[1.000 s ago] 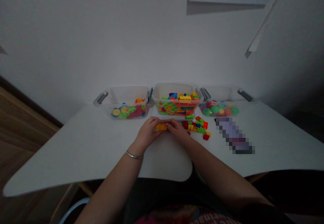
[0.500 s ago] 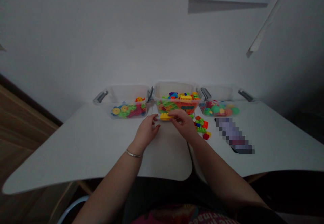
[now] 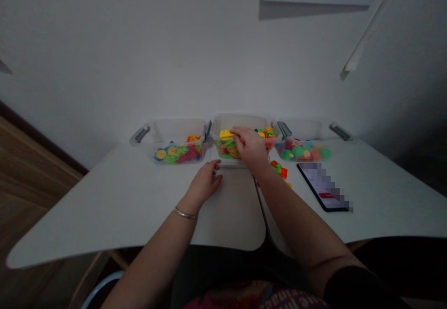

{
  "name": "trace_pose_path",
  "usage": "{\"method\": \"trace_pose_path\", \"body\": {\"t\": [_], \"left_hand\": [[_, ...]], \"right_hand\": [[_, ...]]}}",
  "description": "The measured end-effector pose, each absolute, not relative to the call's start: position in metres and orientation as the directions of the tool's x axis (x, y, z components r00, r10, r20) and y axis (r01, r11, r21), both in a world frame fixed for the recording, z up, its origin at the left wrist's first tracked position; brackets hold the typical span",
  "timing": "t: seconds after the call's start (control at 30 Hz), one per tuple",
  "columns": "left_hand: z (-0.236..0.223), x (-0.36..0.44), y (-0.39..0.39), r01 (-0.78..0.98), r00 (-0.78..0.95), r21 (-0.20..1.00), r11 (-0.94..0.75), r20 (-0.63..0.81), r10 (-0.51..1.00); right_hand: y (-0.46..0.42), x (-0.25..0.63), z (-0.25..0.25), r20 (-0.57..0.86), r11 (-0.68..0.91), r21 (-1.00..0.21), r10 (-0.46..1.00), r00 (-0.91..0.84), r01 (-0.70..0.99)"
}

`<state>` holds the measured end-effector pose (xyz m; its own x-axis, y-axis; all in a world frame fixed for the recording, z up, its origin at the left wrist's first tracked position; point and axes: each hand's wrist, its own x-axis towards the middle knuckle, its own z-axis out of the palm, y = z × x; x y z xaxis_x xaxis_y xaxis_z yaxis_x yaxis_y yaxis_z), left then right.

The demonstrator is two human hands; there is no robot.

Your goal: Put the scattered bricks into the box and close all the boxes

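My right hand is raised at the front of the middle clear plastic box, its fingers closed on a yellow building block. Behind the hand, several coloured building blocks fill the box's lower part. My left hand rests on the table in front of the box, fingers loosely curved and apart, with nothing seen in it. To the right of my right wrist lies a small pile of red, green and orange blocks, partly hidden by the forearm.
A left clear box holds gears and other toy parts; a right clear box holds round coloured pieces. A phone lies on the white table at right. The wall rises behind the boxes.
My right hand has lifted the yellow block up and forward, from the table in front of the middle box to its front rim. My left hand has barely moved.
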<state>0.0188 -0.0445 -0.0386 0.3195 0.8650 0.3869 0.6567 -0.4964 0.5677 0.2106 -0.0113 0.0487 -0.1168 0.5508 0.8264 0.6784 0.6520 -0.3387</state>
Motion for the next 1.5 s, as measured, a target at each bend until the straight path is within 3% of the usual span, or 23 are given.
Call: {"method": "trace_pose_path", "body": {"t": [0.3, 0.43, 0.6, 0.8, 0.93, 1.1, 1.2, 1.3, 1.5], "left_hand": [[-0.037, 0.021, -0.044, 0.651, 0.328, 0.578, -0.492, 0.37, 0.869], [-0.038, 0.021, -0.044, 0.642, 0.336, 0.586, -0.494, 0.365, 0.868], [-0.039, 0.02, -0.045, 0.633, 0.351, 0.587, -0.505, 0.364, 0.863], [-0.036, 0.021, -0.047, 0.634, 0.363, 0.577, -0.515, 0.367, 0.857], [-0.036, 0.021, -0.047, 0.643, 0.371, 0.562, -0.52, 0.365, 0.854], [-0.036, 0.021, -0.047, 0.655, 0.381, 0.54, -0.528, 0.368, 0.848], [-0.034, 0.021, -0.048, 0.664, 0.387, 0.532, -0.526, 0.357, 0.85], [-0.034, 0.021, -0.048, 0.672, 0.386, 0.524, -0.523, 0.355, 0.852], [-0.037, 0.02, -0.047, 0.66, 0.395, 0.524, -0.539, 0.369, 0.841]], "right_hand": [[-0.004, 0.206, 0.049, 0.745, 0.442, -0.449, 0.665, 0.052, 0.777], [-0.006, 0.203, 0.048, 0.683, 0.385, -0.318, 0.727, -0.073, 0.866], [-0.01, 0.205, 0.042, 0.673, 0.45, -0.171, 0.703, -0.23, 0.876], [-0.013, 0.21, 0.028, 0.714, 0.53, -0.125, 0.635, -0.295, 0.839], [-0.018, 0.213, 0.024, 0.758, 0.61, -0.188, 0.588, -0.281, 0.77], [-0.035, 0.227, 0.028, 0.838, 0.682, -0.345, 0.533, -0.115, 0.644], [-0.047, 0.241, 0.031, 0.84, 0.676, -0.373, 0.537, -0.078, 0.636], [-0.054, 0.256, 0.027, 0.78, 0.608, -0.377, 0.615, -0.114, 0.699], [-0.063, 0.28, -0.009, 0.531, 0.313, -0.303, 0.84, -0.113, 0.9]]}}
